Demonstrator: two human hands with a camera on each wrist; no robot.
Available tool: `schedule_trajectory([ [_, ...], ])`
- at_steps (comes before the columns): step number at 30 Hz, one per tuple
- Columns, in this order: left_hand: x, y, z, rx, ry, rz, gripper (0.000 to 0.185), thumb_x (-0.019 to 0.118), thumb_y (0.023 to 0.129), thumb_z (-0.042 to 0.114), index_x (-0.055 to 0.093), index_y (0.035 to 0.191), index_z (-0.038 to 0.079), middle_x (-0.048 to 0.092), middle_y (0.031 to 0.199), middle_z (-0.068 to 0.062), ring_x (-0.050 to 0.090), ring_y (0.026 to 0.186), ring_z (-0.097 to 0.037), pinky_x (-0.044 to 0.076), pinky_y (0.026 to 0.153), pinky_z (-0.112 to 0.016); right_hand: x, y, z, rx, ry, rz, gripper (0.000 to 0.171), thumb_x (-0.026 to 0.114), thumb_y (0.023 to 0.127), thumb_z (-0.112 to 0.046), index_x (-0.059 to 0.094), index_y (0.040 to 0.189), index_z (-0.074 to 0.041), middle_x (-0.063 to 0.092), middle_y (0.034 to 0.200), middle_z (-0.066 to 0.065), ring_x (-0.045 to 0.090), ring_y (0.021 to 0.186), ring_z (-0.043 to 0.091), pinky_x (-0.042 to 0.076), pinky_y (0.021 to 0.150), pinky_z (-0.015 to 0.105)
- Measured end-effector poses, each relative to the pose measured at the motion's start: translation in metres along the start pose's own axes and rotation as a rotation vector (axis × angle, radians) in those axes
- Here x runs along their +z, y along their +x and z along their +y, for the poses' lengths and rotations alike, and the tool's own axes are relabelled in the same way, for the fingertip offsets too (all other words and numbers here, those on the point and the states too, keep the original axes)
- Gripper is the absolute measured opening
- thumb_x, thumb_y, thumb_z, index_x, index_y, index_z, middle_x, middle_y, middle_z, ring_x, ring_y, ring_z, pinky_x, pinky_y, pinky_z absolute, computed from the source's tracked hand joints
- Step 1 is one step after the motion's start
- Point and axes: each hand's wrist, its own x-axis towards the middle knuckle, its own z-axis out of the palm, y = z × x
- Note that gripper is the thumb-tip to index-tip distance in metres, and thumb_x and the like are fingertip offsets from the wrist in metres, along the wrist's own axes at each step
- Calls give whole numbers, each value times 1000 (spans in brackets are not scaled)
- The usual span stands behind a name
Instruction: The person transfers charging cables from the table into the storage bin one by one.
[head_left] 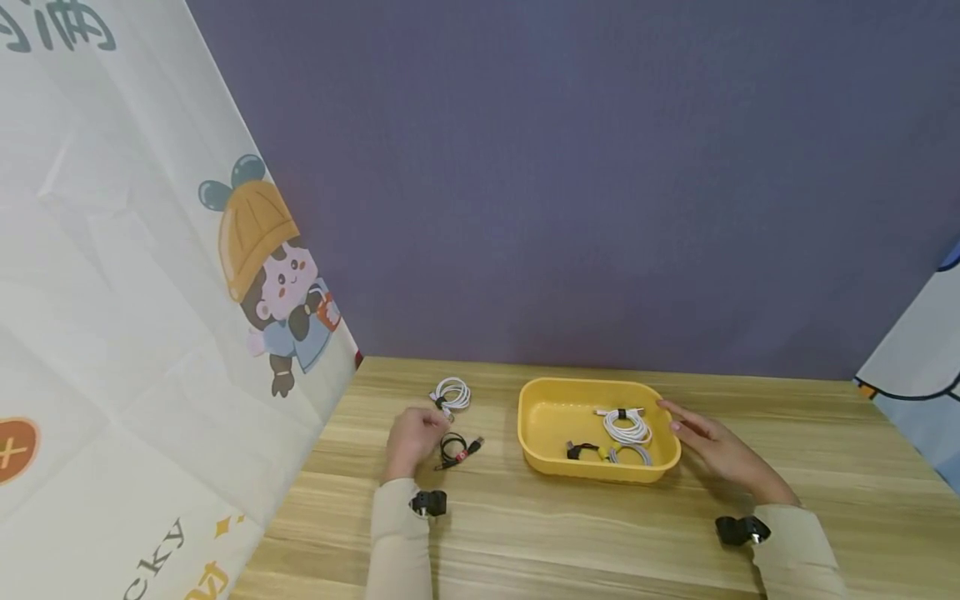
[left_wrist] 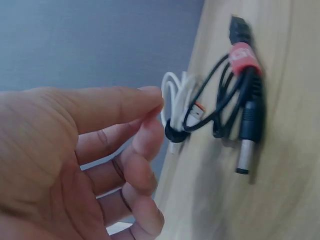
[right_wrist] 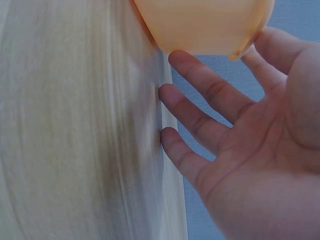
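Observation:
My left hand (head_left: 414,440) is over the table beside a coiled black cable (head_left: 454,451) with a red tie. In the left wrist view its fingers (left_wrist: 142,172) bend loosely, thumb and index tips close together, with nothing seen between them. Just behind the black cable lies a coiled white cable (head_left: 453,394) with a black strap. Extended fingers of my right hand (head_left: 720,450) rest at the right end of a yellow basket (head_left: 551,468), at its rim. Inside the basket are another white cable coil (head_left: 628,428) and a grey cable (head_left: 632,454); a black connector (head_left: 576,451) lies at the front.
The wooden table (head_left: 570,542) runs back to a dark blue-grey partition (head_left: 570,183). A white printed sheet (head_left: 112,250) with a cartoon figure borders the left side. Another printed panel (head_left: 915,383) stands at the right edge.

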Motion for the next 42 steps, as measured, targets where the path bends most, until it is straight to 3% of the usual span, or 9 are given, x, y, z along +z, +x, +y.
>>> schedule_trajectory([
  [5, 2, 0, -4, -64, 12, -49, 3, 77, 85, 19, 79, 84, 17, 78, 93, -3, 69, 84, -20, 52, 72, -38, 0, 0, -2, 11, -11, -3, 55, 43, 111, -35, 33, 161, -14, 34, 164, 21, 35, 146, 49, 46, 103, 28],
  [9, 5, 0, -7, -83, 24, -59, 4, 78, 85, 18, 79, 85, 15, 78, 96, -6, 68, 81, -22, 51, 68, -37, 1, 0, -2, 9, -24, 2, 55, 42, 111, -35, 33, 161, -13, 35, 163, 21, 36, 145, 49, 44, 107, 48],
  [14, 9, 0, -9, -100, 32, -53, 3, 79, 83, 17, 80, 84, 14, 78, 95, -7, 67, 77, -21, 48, 64, -34, 1, 1, 1, 8, -29, 2, 56, 41, 111, -37, 33, 161, -14, 34, 163, 22, 36, 146, 50, 46, 106, 39],
  [18, 10, -1, -9, -114, 31, -47, 4, 81, 82, 16, 80, 82, 13, 78, 93, -7, 67, 78, -22, 48, 66, -34, 1, 3, 3, 7, -24, -1, 57, 41, 111, -37, 33, 161, -12, 33, 164, 24, 35, 146, 51, 47, 107, 43],
  [25, 10, -3, -8, -127, 42, -31, 6, 84, 79, 16, 80, 79, 12, 78, 88, -8, 66, 74, -22, 47, 63, -34, 2, 3, 4, 14, -7, 10, 56, 44, 111, -37, 35, 161, -14, 35, 163, 21, 35, 146, 48, 41, 99, 14],
  [28, 10, -4, -7, -136, 47, -30, 7, 85, 78, 17, 79, 78, 12, 78, 87, -7, 66, 73, -22, 46, 62, -34, 1, 3, 5, 11, 0, 9, 55, 44, 110, -36, 35, 160, -14, 35, 163, 21, 35, 146, 49, 38, 95, 8],
  [31, 9, -4, -7, -142, 59, -29, 9, 86, 76, 19, 79, 76, 13, 78, 86, -7, 65, 73, -23, 47, 63, -34, 1, 3, 4, 17, -3, 12, 55, 45, 110, -37, 36, 160, -15, 36, 163, 20, 36, 146, 48, 41, 99, 14],
  [36, 8, -5, -7, -144, 77, -34, 12, 89, 73, 19, 79, 75, 12, 77, 85, -7, 65, 72, -24, 47, 62, -35, 1, 3, 5, 11, -19, 7, 56, 44, 111, -36, 34, 161, -13, 35, 163, 22, 37, 145, 49, 45, 107, 41],
  [42, 9, -5, -5, -160, 79, -53, 11, 86, 76, 18, 78, 74, 12, 77, 88, -10, 66, 74, -26, 48, 62, -35, 2, 3, 5, 16, -26, 7, 56, 43, 111, -37, 33, 161, -13, 34, 164, 22, 36, 146, 49, 46, 106, 40],
])
